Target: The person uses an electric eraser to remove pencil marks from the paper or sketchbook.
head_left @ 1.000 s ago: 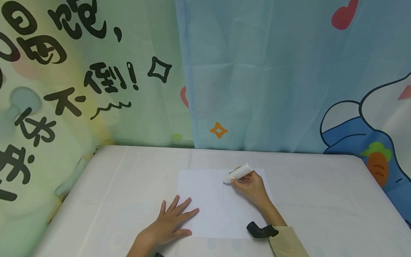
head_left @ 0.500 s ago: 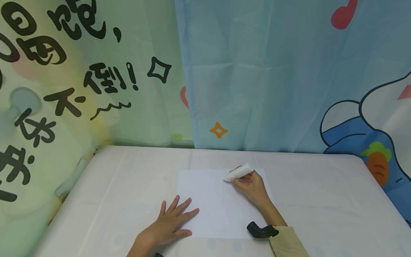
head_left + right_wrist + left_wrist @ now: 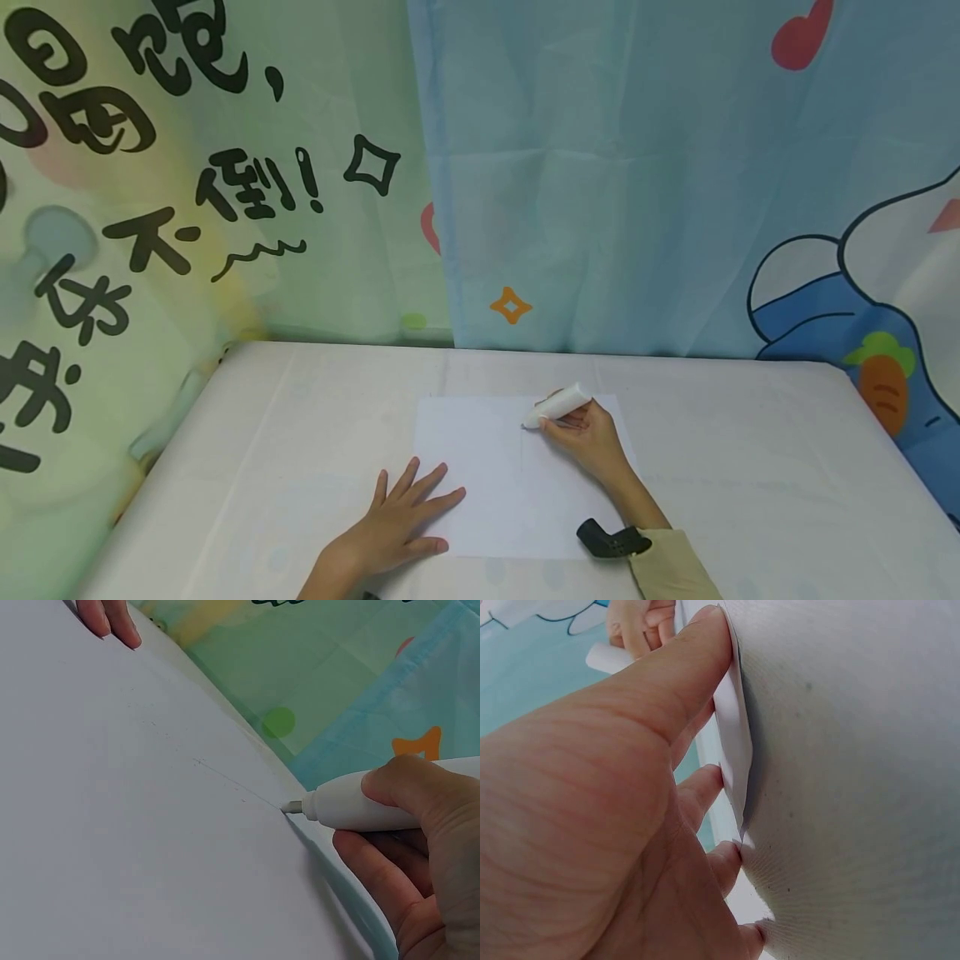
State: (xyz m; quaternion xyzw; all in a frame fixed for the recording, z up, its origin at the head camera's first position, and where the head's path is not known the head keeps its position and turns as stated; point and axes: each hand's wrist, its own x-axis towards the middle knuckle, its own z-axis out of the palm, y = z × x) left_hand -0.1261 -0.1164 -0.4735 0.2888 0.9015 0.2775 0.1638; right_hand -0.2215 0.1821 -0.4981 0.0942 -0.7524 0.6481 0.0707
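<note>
Pinched in right-hand grip (image 3: 588, 429): thick white pen (image 3: 558, 404), tilted, tip (image 3: 295, 807) on white paper (image 3: 480, 467), at end of faint line (image 3: 238, 783). At that wrist: black device (image 3: 611, 539), beige sleeve (image 3: 673, 568). Left-hand grip (image 3: 397, 523): released, spread across paper's left edge. Beneath: white-covered bench (image 3: 750, 467). Behind: printed cloth (image 3: 637, 183).

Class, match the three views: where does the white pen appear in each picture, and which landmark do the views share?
Head: the white pen is right of centre, below mid-height.
Left wrist: only part of the white pen shows, toward the upper left corner.
Right wrist: the white pen is in the right half, tip pointing left.
Shared landmark: the right hand.
</note>
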